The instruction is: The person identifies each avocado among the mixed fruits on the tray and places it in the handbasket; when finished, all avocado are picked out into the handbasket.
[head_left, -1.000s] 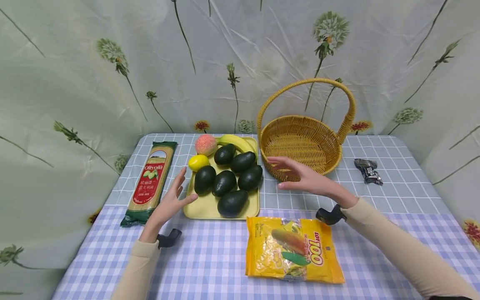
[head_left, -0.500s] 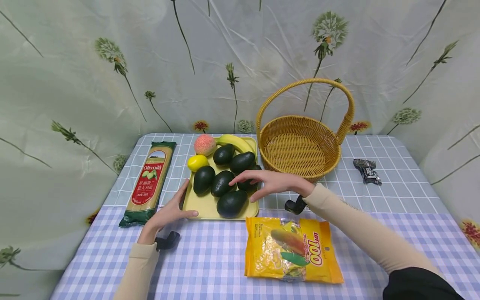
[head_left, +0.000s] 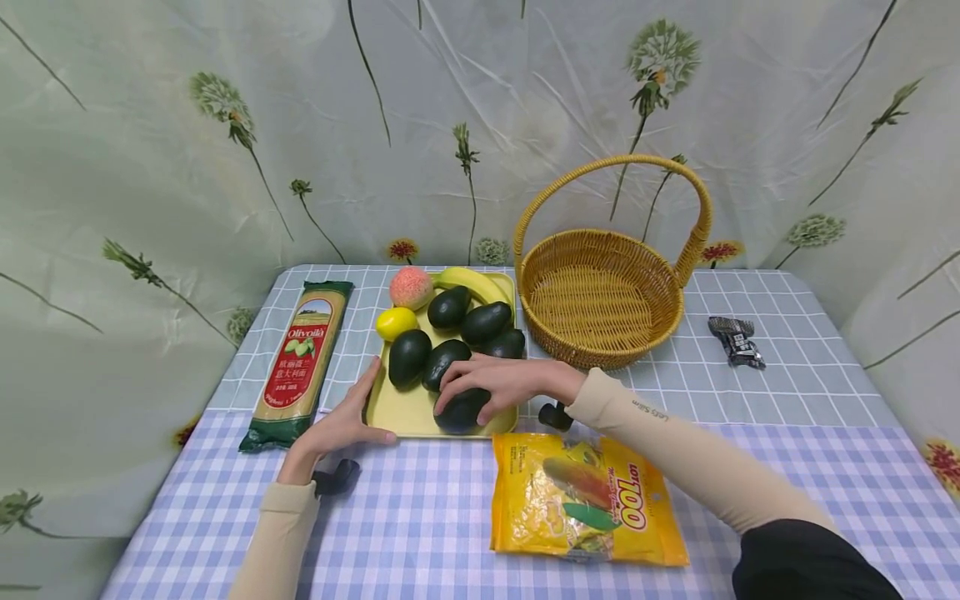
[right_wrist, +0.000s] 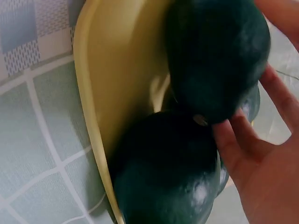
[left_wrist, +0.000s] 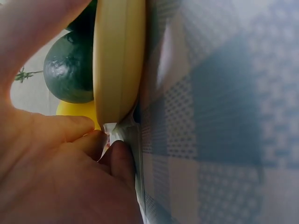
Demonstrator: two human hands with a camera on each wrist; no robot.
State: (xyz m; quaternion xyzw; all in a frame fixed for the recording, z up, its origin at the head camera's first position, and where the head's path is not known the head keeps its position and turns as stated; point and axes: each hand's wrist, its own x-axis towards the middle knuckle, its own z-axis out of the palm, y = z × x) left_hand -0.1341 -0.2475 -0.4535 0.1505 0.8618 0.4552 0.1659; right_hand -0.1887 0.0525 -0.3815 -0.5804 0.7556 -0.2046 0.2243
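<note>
Front avocado (head_left: pixel 459 418), dark green: on yellow rectangular tray (head_left: pixel 384 415), near edge, right of centre; gripped from above by right hand (head_left: pixel 517 377). Fingers curled over the far side, thumb down the near right side, clamped round the fruit. In the right wrist view, end just beside or touching another avocado (right_wrist: pixel 166 177).

Left hand (head_left: pixel 345 423): at the tray's near left corner. Thumb and fingers well apart, with forefinger along the left rim and thumb along the near rim; firmness of contact impossible to tell.

Also on the tray: five more avocados, grouped centre and right, partly hidden by the right hand; lemon (head_left: pixel 397 323) at the left rim; pink-orange peach (head_left: pixel 411 288) in the far left corner; banana (head_left: pixel 476 286) along the far side.

Left of tray: Olivoilà spaghetti packet (head_left: pixel 302 358), lying flat at a slant.

Right of tray: round wicker basket (head_left: pixel 600 308), with tall arched handle. Farther right: small dark wrapped items (head_left: pixel 737 342).

In front, below the right forearm: yellow LOT 100 mango candy bag (head_left: pixel 588 500), flat.

Underneath: grey grid cloth (head_left: pixel 787 367) at the back, lavender gingham cloth (head_left: pixel 420 525) at the front. Behind: dandelion-print curtain (head_left: pixel 480 75).
</note>
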